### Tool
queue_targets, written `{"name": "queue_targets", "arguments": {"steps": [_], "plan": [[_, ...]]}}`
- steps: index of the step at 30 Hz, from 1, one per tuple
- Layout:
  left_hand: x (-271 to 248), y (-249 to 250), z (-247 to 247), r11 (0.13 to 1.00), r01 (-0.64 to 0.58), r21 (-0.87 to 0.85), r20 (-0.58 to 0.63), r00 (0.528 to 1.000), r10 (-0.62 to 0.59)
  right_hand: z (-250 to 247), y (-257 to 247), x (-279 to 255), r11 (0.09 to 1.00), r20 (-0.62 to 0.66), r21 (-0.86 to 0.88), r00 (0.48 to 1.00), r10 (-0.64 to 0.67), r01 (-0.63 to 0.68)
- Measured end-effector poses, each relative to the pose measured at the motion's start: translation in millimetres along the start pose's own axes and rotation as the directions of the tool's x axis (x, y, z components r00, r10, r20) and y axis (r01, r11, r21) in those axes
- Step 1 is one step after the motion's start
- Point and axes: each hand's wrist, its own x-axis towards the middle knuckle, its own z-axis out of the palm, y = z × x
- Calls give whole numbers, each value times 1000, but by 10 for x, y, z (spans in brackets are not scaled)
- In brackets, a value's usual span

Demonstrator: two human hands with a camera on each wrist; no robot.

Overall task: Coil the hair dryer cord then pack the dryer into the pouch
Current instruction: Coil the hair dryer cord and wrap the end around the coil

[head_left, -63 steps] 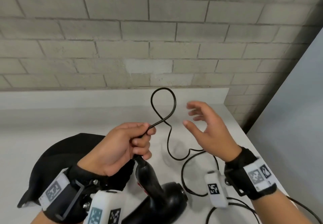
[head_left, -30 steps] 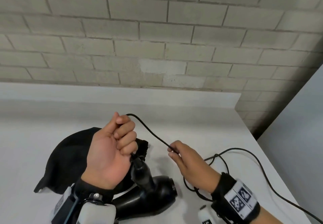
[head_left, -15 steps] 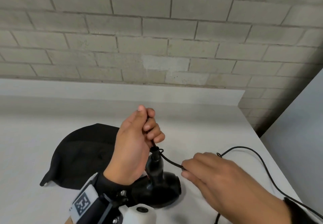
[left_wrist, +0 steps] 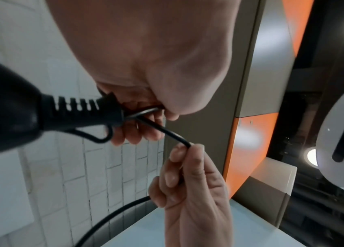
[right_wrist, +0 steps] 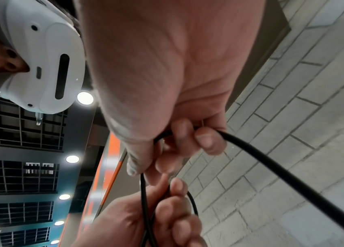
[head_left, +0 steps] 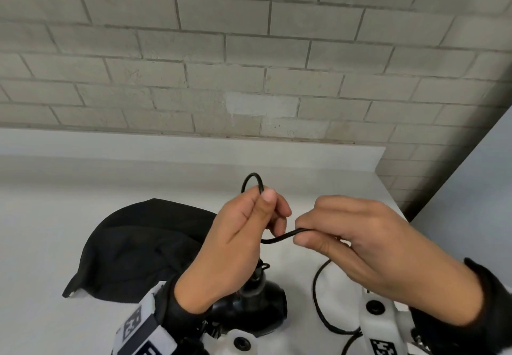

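Note:
A black hair dryer hangs just above the white counter, its ribbed strain relief by my left palm. My left hand grips the black cord near the dryer, and a small loop sticks up over its fingers. My right hand pinches the cord a short way to the right, level with the left hand. The rest of the cord trails down onto the counter under my right wrist. The black fabric pouch lies flat on the counter behind and left of my left hand.
A white counter runs back to a grey brick wall. Its right edge drops off next to a grey panel. White wrist cameras sit under both wrists.
Both hands rose from the dryer. The left hand now holds a small cord loop above its fingers, and the right hand has brought a further length of cord up beside it.

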Motion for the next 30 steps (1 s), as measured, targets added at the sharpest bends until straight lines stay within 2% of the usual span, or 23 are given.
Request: {"name": "queue_targets", "arguments": {"steps": [3, 7, 10, 15, 21, 23, 27, 30], "plan": [[-31, 9, -23, 998, -18, 59, 39, 999, 15, -31, 13, 38, 998, -24, 64, 999, -24, 25], [-80, 28, 25, 999, -26, -30, 151, 988, 30, 60, 34, 95, 977, -70, 209, 997, -30, 44], [-113, 20, 78, 987, 32, -156, 204, 979, 1, 167, 68, 130, 951, -169, 309, 985, 37, 17], [-87, -25, 71, 966, 112, -232, 233, 971, -57, 382, 97, 159, 885, -278, 465, 945, 171, -23], [-48, -28, -17, 952, 184, -245, 331, 939, -96, 458, 186, 171, 887, -332, 461, 921, 206, -32], [-50, -24, -27, 941, 202, -271, 355, 930, -97, 498, 209, 176, 834, -273, 549, 931, 243, -57], [-71, -23, -39, 910, 224, -350, 383, 920, -79, 581, 213, 174, 577, -82, 808, 948, 308, -118], [-51, -44, -51, 945, 142, -294, 272, 960, -60, 595, 208, 196, 560, -104, 821, 935, 338, -111]]}}
